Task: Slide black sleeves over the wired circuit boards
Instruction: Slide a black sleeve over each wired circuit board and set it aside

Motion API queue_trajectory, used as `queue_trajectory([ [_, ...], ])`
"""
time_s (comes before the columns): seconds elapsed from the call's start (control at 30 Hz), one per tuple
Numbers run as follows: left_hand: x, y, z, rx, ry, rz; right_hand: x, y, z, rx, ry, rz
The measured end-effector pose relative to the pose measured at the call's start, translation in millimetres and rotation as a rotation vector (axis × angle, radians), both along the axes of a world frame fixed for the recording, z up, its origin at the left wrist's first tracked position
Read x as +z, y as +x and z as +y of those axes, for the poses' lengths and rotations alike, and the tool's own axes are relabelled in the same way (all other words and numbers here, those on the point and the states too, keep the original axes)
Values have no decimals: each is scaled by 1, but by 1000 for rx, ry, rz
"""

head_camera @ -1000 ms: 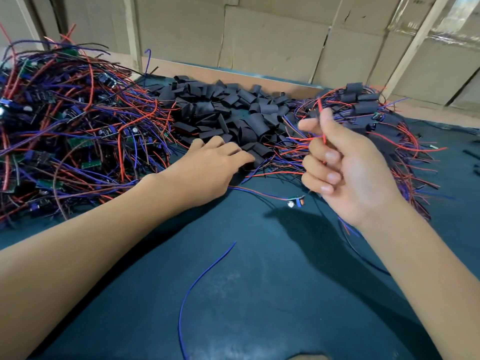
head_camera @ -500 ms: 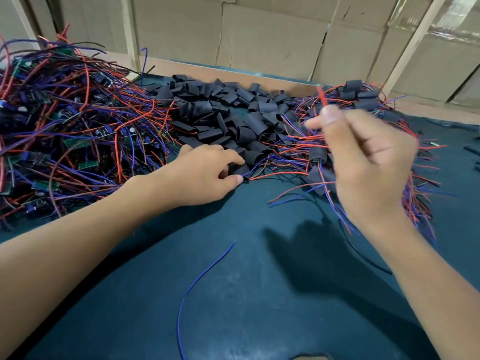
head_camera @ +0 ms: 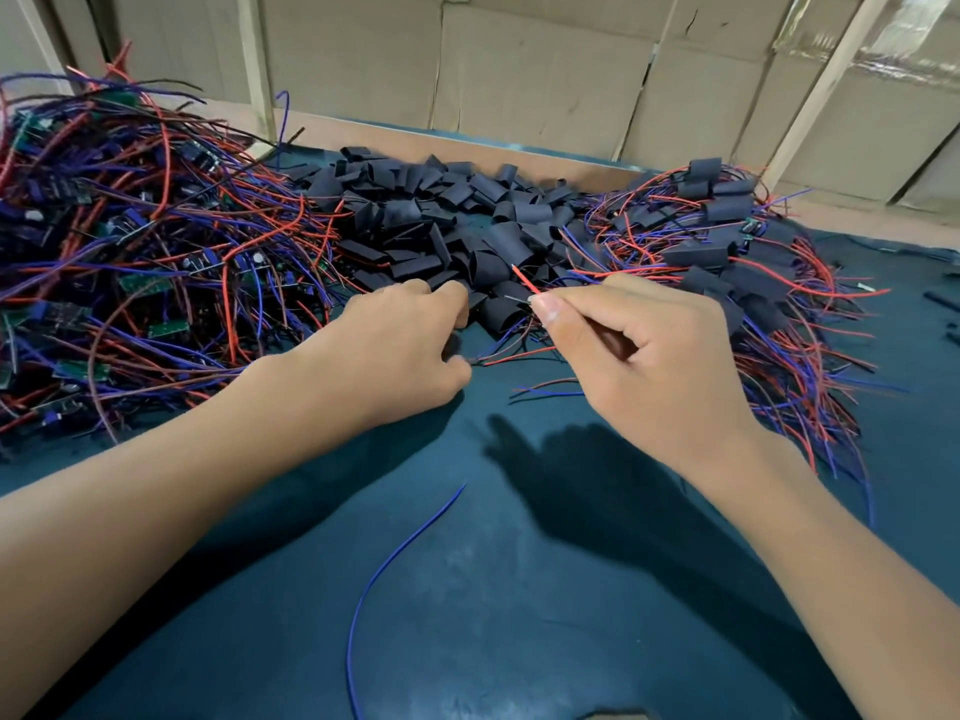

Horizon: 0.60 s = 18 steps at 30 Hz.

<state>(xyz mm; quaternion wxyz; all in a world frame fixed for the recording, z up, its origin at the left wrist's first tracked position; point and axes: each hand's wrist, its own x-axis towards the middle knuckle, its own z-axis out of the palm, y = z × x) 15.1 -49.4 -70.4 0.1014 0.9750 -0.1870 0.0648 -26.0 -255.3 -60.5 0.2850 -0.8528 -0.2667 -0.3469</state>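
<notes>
A heap of loose black sleeves (head_camera: 441,226) lies at the middle back of the table. To its left is a tangle of bare wired circuit boards (head_camera: 130,262) with red and blue wires. To the right lie sleeved boards (head_camera: 727,252). My left hand (head_camera: 400,350) rests at the near edge of the sleeve heap, fingers curled round a black sleeve that is mostly hidden. My right hand (head_camera: 639,350) pinches the ends of red and blue wires (head_camera: 522,280) between thumb and forefinger, just right of my left hand. The board on those wires is hidden.
The table has a dark teal cover (head_camera: 519,589). A single loose blue wire (head_camera: 395,558) curves across its near middle. A wooden ledge (head_camera: 519,148) and cardboard panels (head_camera: 519,70) close off the back. Small black bits lie at the far right edge (head_camera: 943,304).
My right hand came down and left with the wire ends, from above the sleeved pile to beside my left hand. My left hand's fingers curled in at the sleeve heap's edge.
</notes>
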Motion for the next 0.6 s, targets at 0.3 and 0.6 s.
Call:
queue_trajectory([
  [0.3, 2, 9, 11, -8, 284, -119, -2, 7, -9, -88, 52, 156],
  [0.6, 3, 18, 18, -100, -9, 71, -7, 11, -11, -71, -7, 161],
])
